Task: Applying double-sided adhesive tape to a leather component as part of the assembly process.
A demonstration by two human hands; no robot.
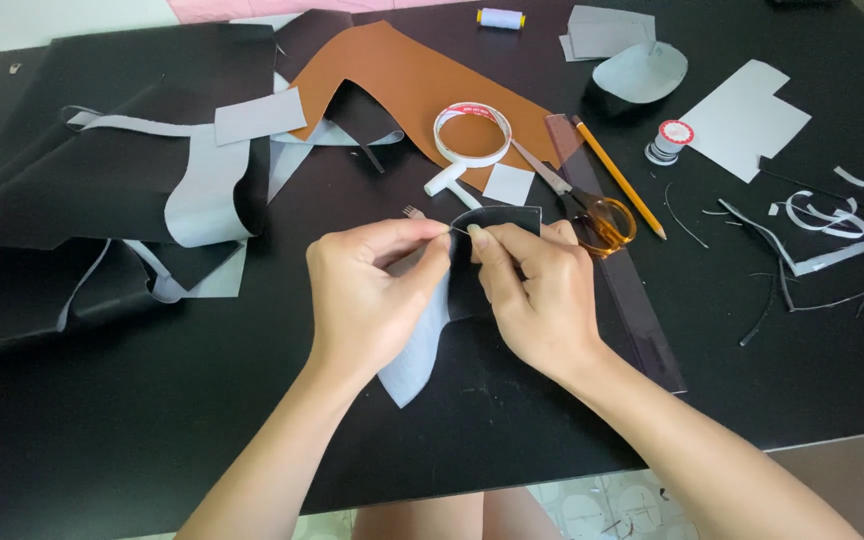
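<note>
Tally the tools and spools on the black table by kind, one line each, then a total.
Scissors: 1
Pencil: 1
Ruler: 1
Tape roll: 1
Thread spools: 2
Total: 6

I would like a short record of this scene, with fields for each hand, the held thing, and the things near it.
left hand: pinches the black piece and a thin needle at its top edge
right hand: holds the same piece from the other side
black piece: dark face, pale grey underside, lifted above the black table
near: scissors with orange handles, tape roll, pencil, brown sheet
</note>
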